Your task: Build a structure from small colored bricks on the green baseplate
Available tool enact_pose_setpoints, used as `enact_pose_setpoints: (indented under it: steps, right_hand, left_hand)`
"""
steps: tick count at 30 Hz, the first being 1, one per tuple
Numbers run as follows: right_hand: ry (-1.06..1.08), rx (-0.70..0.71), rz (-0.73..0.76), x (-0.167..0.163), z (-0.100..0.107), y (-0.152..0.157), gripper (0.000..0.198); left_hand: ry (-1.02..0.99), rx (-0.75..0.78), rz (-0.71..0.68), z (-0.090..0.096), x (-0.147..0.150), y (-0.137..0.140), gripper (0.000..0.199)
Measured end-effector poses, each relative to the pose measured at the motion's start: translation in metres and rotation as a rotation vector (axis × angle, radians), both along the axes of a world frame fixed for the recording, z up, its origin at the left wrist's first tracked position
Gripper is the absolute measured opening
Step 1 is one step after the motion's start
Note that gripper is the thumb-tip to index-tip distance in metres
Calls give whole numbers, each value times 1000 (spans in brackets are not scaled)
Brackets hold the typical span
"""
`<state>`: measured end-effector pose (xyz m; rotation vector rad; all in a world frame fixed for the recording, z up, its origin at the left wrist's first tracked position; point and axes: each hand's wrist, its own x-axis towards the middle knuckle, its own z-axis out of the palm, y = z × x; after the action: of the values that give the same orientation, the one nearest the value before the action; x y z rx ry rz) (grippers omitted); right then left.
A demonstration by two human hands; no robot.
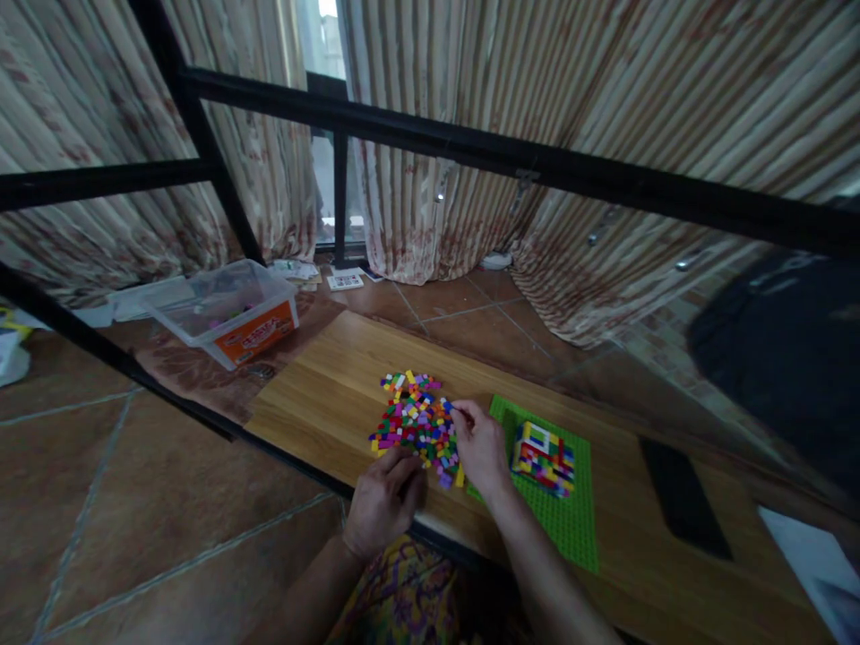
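A loose pile of small colourful toy bricks (420, 419) lies on the wooden table. At the pile's near edge is my left hand (386, 502), its fingers curled down against the bricks and their tips partly hidden. My right hand (482, 448) is at the pile's right side with thumb and forefinger pinched together. Blue shows at those fingertips, but I cannot tell whether it is a held brick or part of the pile. Right of this hand, a multicoloured block built of bricks (544, 459) sits on a green baseplate (578, 537).
The wooden table (315, 376) has a black flat object (682, 497) and a white sheet (806, 564) towards its right end. A clear plastic box (221, 309) with an orange label stands on the floor at left. Black metal bars (430, 134) cross in front of striped curtains.
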<state>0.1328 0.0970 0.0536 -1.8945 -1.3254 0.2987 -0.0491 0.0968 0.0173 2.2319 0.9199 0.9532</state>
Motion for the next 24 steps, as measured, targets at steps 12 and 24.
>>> enact_pose_setpoints:
  steps: [12, 24]
  right_hand:
    - [-1, 58, -213, 42, -23, -136, 27]
    - [-221, -13, -251, 73, -11, -131, 29]
  left_hand:
    - [36, 112, 29, -4, 0, 6, 17]
    - [37, 183, 53, -4, 0, 8, 17]
